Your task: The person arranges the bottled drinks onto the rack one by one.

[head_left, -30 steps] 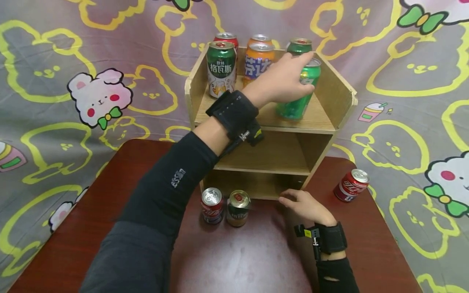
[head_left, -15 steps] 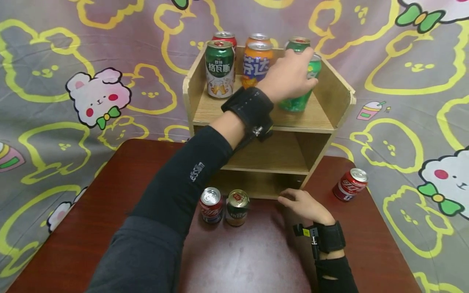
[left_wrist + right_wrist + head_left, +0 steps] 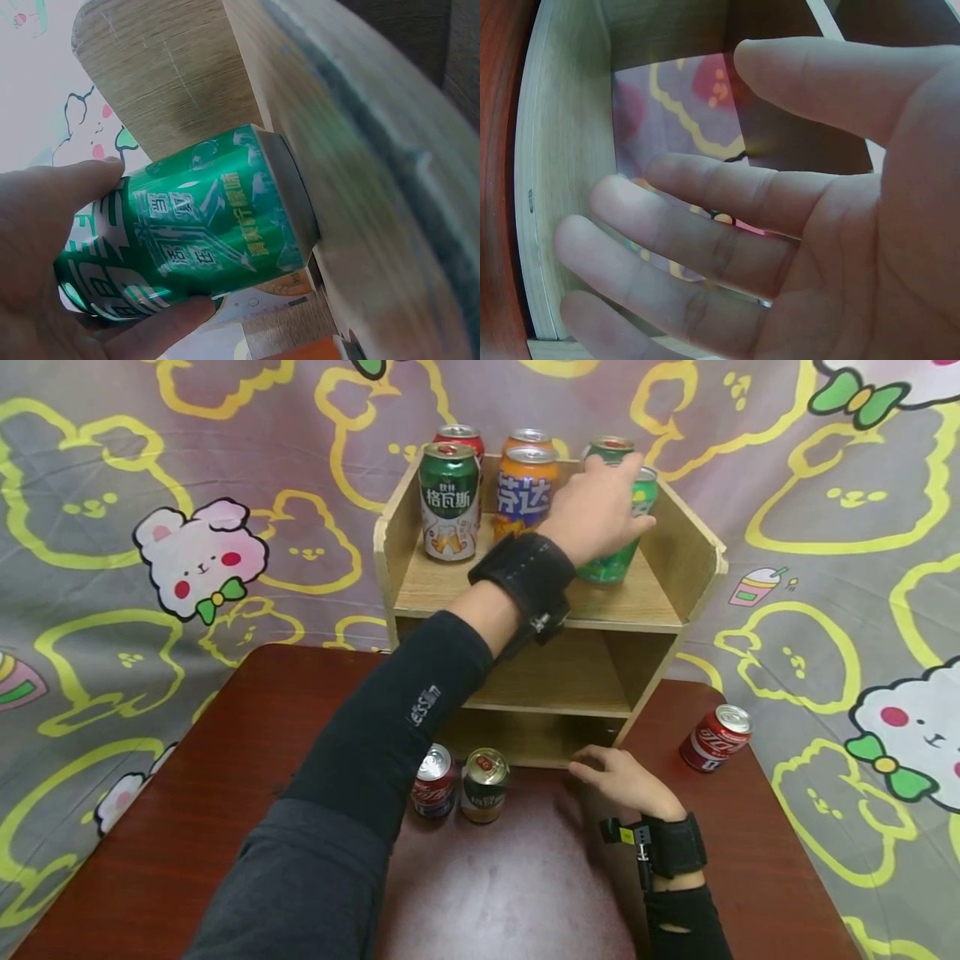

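Observation:
My left hand reaches over the top tier of a wooden shelf and grips a green can at its right side. In the left wrist view the thumb and fingers wrap the green can, whose base meets the shelf board. My right hand rests on the red-brown table at the foot of the shelf. Its fingers are relaxed and hold nothing.
The top tier also holds a green beer can, an orange can and three more cans behind. Below stand a red cola can and a brown can. Another red can lies at the right.
My left hand has carried the green can from the front of the top tier farther back toward the right wall. The right hand has stayed put.

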Demonstrator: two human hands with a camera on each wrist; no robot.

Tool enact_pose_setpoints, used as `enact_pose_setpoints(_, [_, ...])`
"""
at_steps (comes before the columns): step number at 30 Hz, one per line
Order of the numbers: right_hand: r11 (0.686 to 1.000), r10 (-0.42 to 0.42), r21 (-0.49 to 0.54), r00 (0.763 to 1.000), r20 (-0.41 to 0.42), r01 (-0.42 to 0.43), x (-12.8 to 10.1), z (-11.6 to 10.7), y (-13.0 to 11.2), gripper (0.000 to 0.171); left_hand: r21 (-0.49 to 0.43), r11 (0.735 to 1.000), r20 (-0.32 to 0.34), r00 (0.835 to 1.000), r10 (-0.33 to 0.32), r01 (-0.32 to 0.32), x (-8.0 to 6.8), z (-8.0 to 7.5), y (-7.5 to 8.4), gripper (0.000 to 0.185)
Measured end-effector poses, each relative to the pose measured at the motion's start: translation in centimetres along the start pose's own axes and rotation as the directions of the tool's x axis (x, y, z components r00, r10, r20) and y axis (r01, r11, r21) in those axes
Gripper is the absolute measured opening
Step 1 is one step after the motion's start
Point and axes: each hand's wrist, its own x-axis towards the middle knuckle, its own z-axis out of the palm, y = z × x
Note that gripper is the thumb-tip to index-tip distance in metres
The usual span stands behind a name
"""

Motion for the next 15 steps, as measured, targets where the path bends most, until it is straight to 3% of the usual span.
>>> enact_pose_setpoints(3, [1.000,0.008,0.001,1.000,-0.008,-0.008,0.0,0.0,0.1,0.044,-0.008,1.000,0.027,1.000,0.007,-0.007,-0.1,-0.2,0.1,0.083])
enact_pose_setpoints(8, [1.000,0.023,0.012,1.000,-0.008,-0.023,-0.1,0.1,0.4,0.045,-0.061,0.996,0.154,0.986,0.069,-0.060,-0.3,-1.1,-0.4,0.101])
enact_pose_setpoints(12, [0.999,0.032,0.012,0.999,-0.006,-0.032,-0.1,0.0,0.4,0.044,-0.010,0.986,0.144,0.976,0.163,-0.164,-0.5,-1.3,-1.1,0.100])
enact_pose_setpoints(15, [1.000,0.029,0.012,1.000,-0.003,-0.029,0.0,0.0,0.4,0.044,0.033,0.978,0.126,0.972,0.200,-0.205,-0.4,-1.4,-1.4,0.095])
